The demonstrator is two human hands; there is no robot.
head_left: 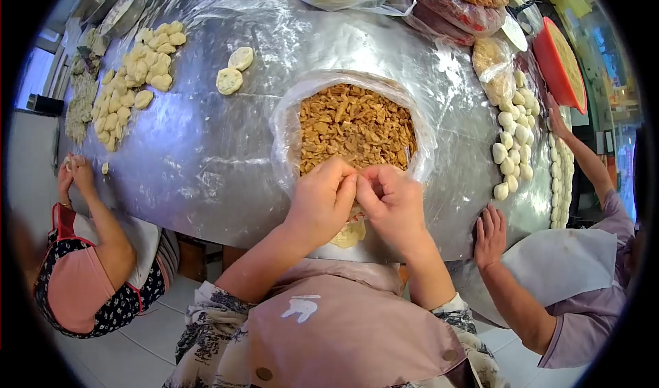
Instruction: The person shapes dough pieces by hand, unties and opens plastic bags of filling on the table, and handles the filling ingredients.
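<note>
My left hand (321, 199) and my right hand (393, 202) meet fingertip to fingertip at the near edge of a clear plastic bag (287, 123). Both are closed in a pinch; whatever lies between the fingers is hidden. Brown chopped filling (357, 123) fills the opened bag just beyond my fingers. Below my hands, a flat piece of pale dough (349, 235) lies at the table's near edge, partly covered by them. A bit of red print shows between it and my fingers.
Small dough pieces (130, 82) cover the left of the metal table (226, 182); two round filled patties (229, 81) lie farther in. Dough balls (515, 137) line the right, near a red basin (559, 65). Co-workers' hands (77, 172) are at left, and another person's hand (491, 235) rests at right.
</note>
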